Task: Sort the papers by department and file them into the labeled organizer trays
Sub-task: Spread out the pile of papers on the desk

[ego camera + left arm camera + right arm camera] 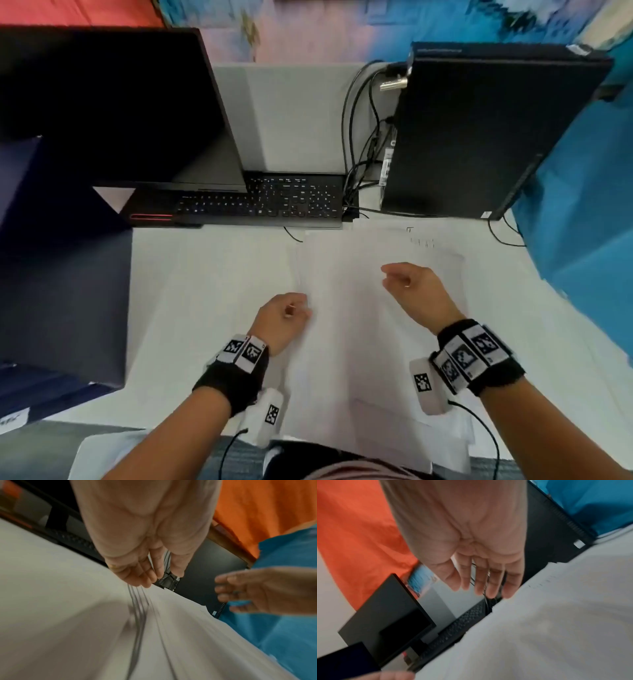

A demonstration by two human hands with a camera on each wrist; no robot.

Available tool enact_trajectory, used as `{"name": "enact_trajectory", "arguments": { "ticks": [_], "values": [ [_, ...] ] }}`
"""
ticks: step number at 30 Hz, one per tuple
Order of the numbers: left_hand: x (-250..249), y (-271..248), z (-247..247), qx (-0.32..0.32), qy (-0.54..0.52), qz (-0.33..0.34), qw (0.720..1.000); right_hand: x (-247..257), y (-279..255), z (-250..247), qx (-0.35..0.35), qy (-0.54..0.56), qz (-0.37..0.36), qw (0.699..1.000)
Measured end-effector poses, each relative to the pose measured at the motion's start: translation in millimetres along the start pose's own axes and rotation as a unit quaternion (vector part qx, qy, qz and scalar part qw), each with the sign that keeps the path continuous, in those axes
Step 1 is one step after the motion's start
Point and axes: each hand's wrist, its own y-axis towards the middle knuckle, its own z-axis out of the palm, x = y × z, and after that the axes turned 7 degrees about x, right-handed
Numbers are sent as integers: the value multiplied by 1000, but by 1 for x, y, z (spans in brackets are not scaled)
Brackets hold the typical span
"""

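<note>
i see a white desk (212, 274) with a dark monitor (113, 102) at the back left, a black keyboard (274, 200) below it and a black pc tower (479, 133) at the right, cables (359, 137) between them. a grey divider (291, 113) stands behind. blue cloth (582, 222) hangs right, orange cloth (78, 12) far left

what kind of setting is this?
Looks like an office desk workstation: a dark monitor above a black keyboard, a desktop tower with cables, and loose white papers spread under both hands.
</note>
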Motion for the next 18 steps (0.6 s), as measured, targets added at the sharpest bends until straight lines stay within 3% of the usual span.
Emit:
{"name": "enact_trajectory", "arguments": {
  "ticks": [3,5,10,14,18],
  "values": [
    [-4,15,11,14,-60,-59,996,-24,8,2,-1,-117,129,985],
    [-5,22,18,27,-59,-99,993,-40,13,3,8,-135,183,974],
    [-1,32,30,-2,-38,-117,992,-63,17,4,-25,72,217,973],
    [-2,30,36,-90,-13,-54,994,-75,19,7,-4,89,201,976],
    [4,17,39,-63,37,64,995,-81,23,2,-82,59,217,971]
  ]
}}
